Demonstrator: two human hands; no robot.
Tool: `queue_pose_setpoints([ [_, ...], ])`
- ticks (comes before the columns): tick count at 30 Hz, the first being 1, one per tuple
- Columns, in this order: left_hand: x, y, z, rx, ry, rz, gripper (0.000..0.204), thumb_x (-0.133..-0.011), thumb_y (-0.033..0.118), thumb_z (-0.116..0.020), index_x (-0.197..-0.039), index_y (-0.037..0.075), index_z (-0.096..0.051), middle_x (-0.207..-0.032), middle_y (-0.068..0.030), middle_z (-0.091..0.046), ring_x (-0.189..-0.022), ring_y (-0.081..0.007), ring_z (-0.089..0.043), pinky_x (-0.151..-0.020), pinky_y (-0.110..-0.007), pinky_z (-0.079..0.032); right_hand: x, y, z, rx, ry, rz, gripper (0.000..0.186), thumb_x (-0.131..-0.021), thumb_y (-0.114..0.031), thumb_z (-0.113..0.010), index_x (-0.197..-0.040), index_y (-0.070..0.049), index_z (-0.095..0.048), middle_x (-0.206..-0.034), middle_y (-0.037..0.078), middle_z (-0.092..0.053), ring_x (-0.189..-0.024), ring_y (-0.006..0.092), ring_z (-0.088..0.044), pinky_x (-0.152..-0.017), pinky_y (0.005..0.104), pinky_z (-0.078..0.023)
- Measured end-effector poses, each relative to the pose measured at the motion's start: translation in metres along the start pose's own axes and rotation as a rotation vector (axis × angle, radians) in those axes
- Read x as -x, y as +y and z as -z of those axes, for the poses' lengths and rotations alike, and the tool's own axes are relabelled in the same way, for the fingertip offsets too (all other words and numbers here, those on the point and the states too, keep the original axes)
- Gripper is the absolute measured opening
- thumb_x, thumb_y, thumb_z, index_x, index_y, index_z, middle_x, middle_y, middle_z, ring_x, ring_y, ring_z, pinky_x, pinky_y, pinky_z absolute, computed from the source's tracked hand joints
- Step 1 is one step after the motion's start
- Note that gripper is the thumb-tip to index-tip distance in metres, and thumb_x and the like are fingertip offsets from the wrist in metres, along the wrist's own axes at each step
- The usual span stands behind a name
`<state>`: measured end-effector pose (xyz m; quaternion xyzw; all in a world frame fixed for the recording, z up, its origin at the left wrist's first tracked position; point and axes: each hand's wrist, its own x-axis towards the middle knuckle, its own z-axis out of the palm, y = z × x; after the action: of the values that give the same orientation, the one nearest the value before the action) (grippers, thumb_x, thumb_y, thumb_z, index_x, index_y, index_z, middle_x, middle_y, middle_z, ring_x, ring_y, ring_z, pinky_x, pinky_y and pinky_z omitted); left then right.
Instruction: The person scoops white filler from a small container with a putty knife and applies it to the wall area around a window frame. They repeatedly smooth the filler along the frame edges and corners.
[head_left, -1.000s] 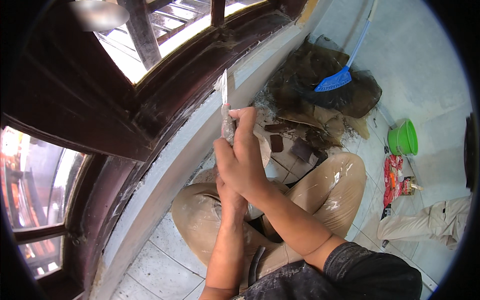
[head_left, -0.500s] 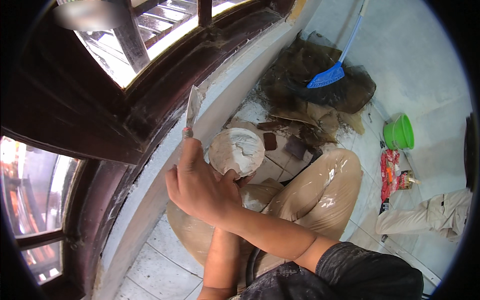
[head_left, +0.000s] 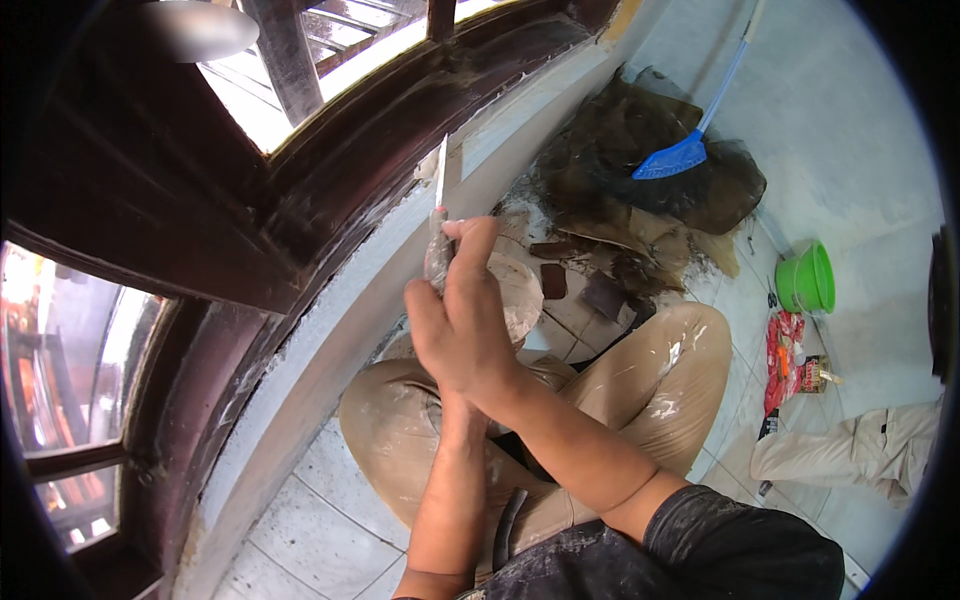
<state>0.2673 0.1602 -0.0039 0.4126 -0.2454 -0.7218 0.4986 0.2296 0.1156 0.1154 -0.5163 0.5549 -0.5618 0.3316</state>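
Observation:
My right hand (head_left: pixel 465 325) is closed around the handle of a putty knife (head_left: pixel 438 250). Its narrow blade points up toward the pale ledge (head_left: pixel 375 255) below the dark window frame (head_left: pixel 400 110), seen nearly edge-on. A lump of whitish putty (head_left: pixel 427 166) clings to the blade's left side. Behind the right hand is a round, putty-smeared tub (head_left: pixel 522 295), partly covered from view. My left wrist (head_left: pixel 462 418) runs up beneath the right hand to the tub; the left fingers are hidden now, though the earlier frame shows them gripping its rim.
Dark crumpled sheeting (head_left: pixel 640 140) lies by the wall, with a blue broom (head_left: pixel 672 157) on it. Brown scraps and a dark sanding-type block (head_left: pixel 607 297) rest on the tiles. Rightward are a green bucket (head_left: pixel 806 278), a red packet (head_left: pixel 783 355) and another person's trouser leg (head_left: pixel 845 445).
My right hand has moved right and slightly up, carrying the putty knife, whose blade has turned edge-on. It now covers much of the tub. The whole view has shifted a little.

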Motion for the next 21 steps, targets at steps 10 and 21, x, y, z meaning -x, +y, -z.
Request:
queue_pose_setpoints([
  [10, 0.003, 0.002, 0.004, 0.044, 0.027, -0.013, 0.04, -0.108, 0.008, -0.064, -0.145, 0.003, -0.051, -0.134, -0.0107, -0.06, -0.119, -0.022, -0.064, -0.103, -0.047, -0.062, 0.018, 0.006, -0.004, 0.007, -0.038, 0.1, 0.038, -0.096, 0.0, -0.051, -0.127, 0.009, -0.031, -0.094, 0.028, -0.051, -0.082, 0.0332, -0.057, -0.085, 0.0523, -0.05],
  [21, -0.002, -0.01, 0.007, 0.053, 0.014, -0.048, 0.032, -0.108, 0.005, -0.063, -0.138, 0.003, -0.055, -0.128, -0.0101, -0.059, -0.115, -0.0219, -0.063, -0.103, -0.052, -0.063, 0.002, 0.008, 0.004, 0.018, 0.037, 0.038, 0.042, -0.094, 0.003, -0.051, -0.13, 0.006, -0.03, -0.095, 0.031, -0.057, -0.079, 0.0395, -0.063, -0.078, 0.052, -0.053],
])
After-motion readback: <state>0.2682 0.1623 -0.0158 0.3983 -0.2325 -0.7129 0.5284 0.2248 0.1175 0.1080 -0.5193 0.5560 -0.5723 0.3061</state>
